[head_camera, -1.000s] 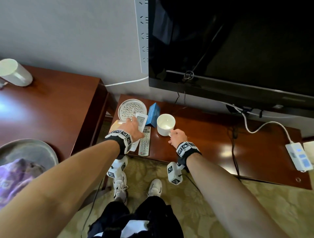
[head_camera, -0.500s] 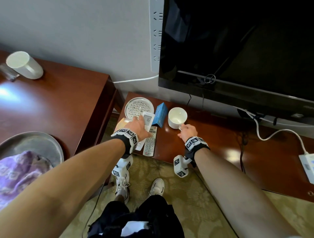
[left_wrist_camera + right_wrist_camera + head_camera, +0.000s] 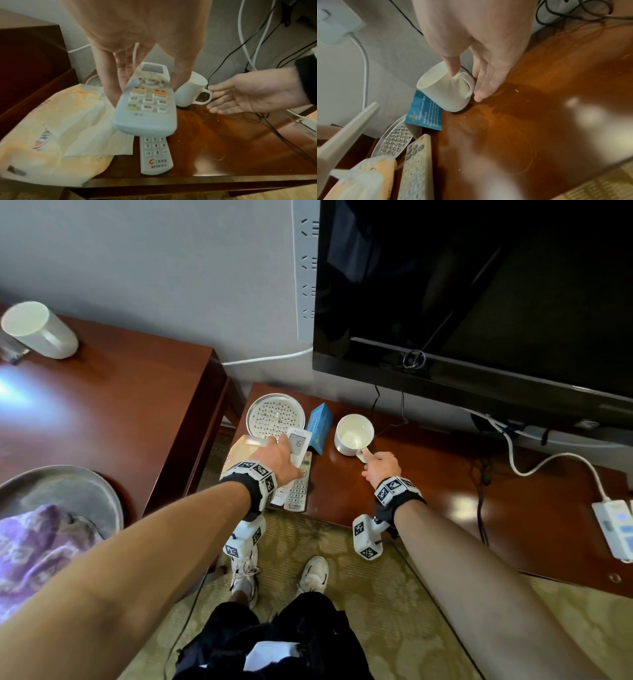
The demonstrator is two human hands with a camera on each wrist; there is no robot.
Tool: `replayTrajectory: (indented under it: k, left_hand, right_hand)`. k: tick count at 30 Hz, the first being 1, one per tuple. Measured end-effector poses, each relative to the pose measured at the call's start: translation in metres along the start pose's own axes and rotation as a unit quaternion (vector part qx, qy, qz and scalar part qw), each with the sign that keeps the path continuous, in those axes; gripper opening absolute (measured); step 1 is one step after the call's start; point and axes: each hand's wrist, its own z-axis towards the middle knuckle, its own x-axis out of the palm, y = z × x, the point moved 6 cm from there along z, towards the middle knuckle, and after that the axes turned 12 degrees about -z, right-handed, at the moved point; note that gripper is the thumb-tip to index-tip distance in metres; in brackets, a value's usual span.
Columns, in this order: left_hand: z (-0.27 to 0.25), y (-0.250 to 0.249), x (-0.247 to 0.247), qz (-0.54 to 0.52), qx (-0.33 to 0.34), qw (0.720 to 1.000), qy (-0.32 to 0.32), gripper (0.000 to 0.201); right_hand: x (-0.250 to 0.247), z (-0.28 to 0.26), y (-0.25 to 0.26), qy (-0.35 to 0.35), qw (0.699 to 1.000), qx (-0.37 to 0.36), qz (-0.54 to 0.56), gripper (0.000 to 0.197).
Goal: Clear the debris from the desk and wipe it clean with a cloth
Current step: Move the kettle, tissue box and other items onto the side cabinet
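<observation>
**Inspector:** On the low desk under the television, head view first. What do you hold?

**Me:** My left hand (image 3: 279,455) is wrapped around the white air-conditioner remote with the grey display (image 3: 298,444), lifted over the dark red-brown wooden desk (image 3: 445,484). Its long axis runs away from me, display end towards the wall. My right hand (image 3: 378,465) is just beside the white ceramic mug (image 3: 353,434), thumb on the handle, which points towards me.

**Inspector:** Left wrist view?

**Me:** Fingers under that remote, thumb along its edge. Below lie the white keypad television remote (image 3: 155,154) and the orange-and-white plastic tissue pack (image 3: 49,129).

**Inspector:** Right wrist view?

**Me:** My thumb rests on top of the handle; the other fingers (image 3: 485,86) are straight, tips beside the handle's outer curve, not closed round it. The mug stands against the blue cardboard box (image 3: 425,113), with the round perforated metal tray (image 3: 393,143) further left. Pale crumbs dot the wood.

**Inspector:** Finding?

**Me:** The right hand is the nearer; I judge it need only curl inward on the handle. The purple cloth (image 3: 30,553) waits in a metal basin, well to my left.
</observation>
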Motion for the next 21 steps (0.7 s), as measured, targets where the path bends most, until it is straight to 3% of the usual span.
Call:
replayTrajectory:
  k: [4,10,13,21]
  left_hand:
    - [-0.004,-0.01,0.01,0.005,0.018,1.0,0.014,0.073]
    - [-0.006,-0.025,0.029,0.015,0.062,0.997,0.037,0.081]
    - [-0.006,-0.028,0.037,0.01,0.082,0.995,0.048,0.084]
    - [-0.005,-0.029,0.056,-0.004,0.105,0.992,0.074,0.083]
  right_hand:
    - [-0.004,-0.027,0.001,0.005,1.0,-0.003,-0.024,0.04]
    - [0.017,-0.071,0.022,0.191,0.975,-0.06,0.094,0.037]
    - [0.022,-0.083,0.029,0.247,0.96,-0.067,0.116,0.03]
    - [0.037,-0.08,0.021,0.264,0.96,-0.041,0.089,0.027]
